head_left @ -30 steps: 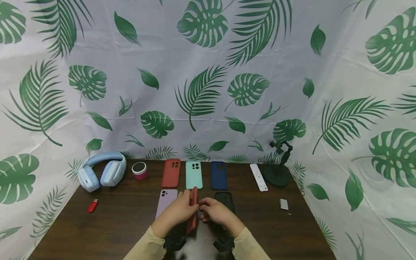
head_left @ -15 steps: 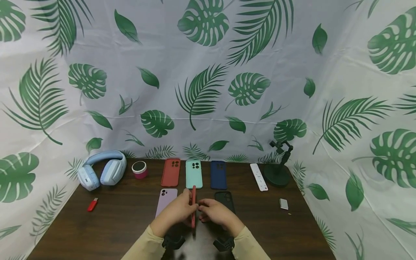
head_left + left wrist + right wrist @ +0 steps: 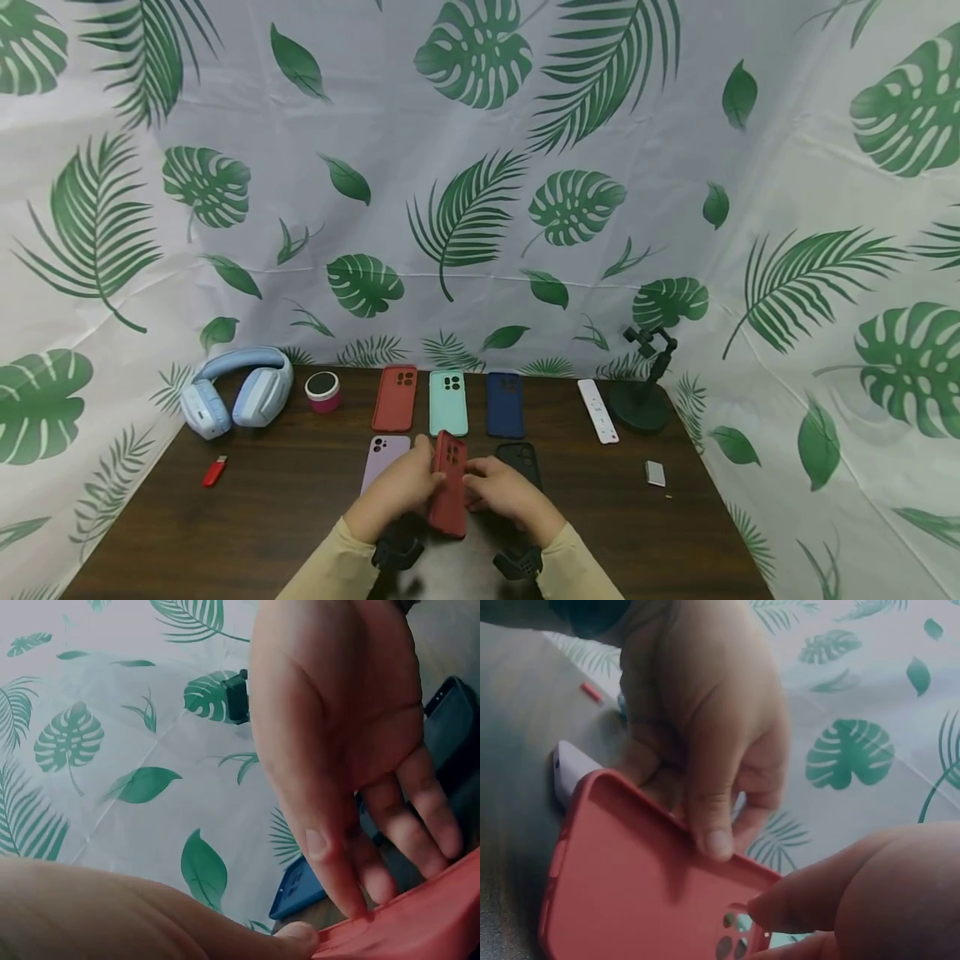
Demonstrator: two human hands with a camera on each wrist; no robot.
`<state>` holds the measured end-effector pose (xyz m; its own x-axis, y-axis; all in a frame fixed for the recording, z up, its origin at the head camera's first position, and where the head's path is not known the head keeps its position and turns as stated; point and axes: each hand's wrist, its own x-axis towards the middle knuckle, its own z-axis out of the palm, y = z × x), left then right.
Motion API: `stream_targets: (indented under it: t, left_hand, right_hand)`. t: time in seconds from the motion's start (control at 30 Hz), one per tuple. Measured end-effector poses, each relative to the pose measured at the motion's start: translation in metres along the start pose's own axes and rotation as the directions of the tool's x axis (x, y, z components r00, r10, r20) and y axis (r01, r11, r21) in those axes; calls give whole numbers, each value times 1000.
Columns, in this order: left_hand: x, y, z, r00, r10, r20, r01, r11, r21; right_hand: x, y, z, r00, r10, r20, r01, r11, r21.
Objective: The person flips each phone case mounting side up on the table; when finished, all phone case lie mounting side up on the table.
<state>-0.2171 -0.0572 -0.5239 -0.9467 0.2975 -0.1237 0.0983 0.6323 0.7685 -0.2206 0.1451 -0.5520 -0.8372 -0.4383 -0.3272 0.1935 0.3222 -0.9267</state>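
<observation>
Between the hands a red phone case (image 3: pixel 450 492) stands tilted up over the near middle of the table, its camera cutouts at the far end. My left hand (image 3: pixel 397 492) grips its left long edge; in the right wrist view the left thumb (image 3: pixel 718 841) lies over that rim. The hollow inside of the red phone case (image 3: pixel 645 862) faces that camera, and light shows through the cutouts. My right hand (image 3: pixel 510 492) pinches the opposite edge near the cutouts. In the left wrist view, the thumb and forefinger of the right hand (image 3: pixel 345 712) meet at the rim.
Behind lie another red case (image 3: pixel 393 404), a mint case (image 3: pixel 447 404) and a navy case (image 3: pixel 505 404). A lilac case (image 3: pixel 384 457) and a dark case (image 3: pixel 525 458) flank the hands. Headphones (image 3: pixel 258 400) and a small tub (image 3: pixel 323 392) sit left; a white remote (image 3: pixel 597 411) and dark stand (image 3: pixel 641 408) right.
The red phone case was edge-on half a second ago; it has turned about its long axis, so its broad face now shows in the head view. Both hands stay nearly in place.
</observation>
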Motion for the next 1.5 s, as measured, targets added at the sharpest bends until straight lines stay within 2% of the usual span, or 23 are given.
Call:
stream_targets:
  t: [0.1,0.43,0.53,0.73,0.93,1.17,1.33,1.5]
  left_hand:
    - [1,-3,1,1000,-17,1,17,999,40]
    - [5,-10,10,1000,7,21,-10,989,147]
    - [4,-9,12,999,-10,42,5,991,133]
    - [-1,-6,15,993,-72,97,70,997,28]
    - [-1,-4,16,984,-122,128,122,992,11]
    - [3,-4,16,982,-123,146,120,992,27]
    - [3,-6,16,978,-130,162,132,991,-5]
    - [1,-6,8,981,-122,149,121,993,16]
  right_hand:
    - [-1,0,-1,1000,13,-5,-13,1000,1]
    - [1,0,-7,998,41,-40,-42,998,-41]
    - [0,-2,-8,998,41,-46,-43,998,-54]
    - [-2,-3,-8,997,34,-67,-39,996,-74]
    - [-3,-4,-7,993,3,-120,-16,994,-108]
    - [-4,-6,-8,990,6,-138,-25,990,-136]
    - [-3,-6,-9,991,8,-133,-26,991,-130]
    - [-4,-4,-10,991,19,-130,-38,989,-146]
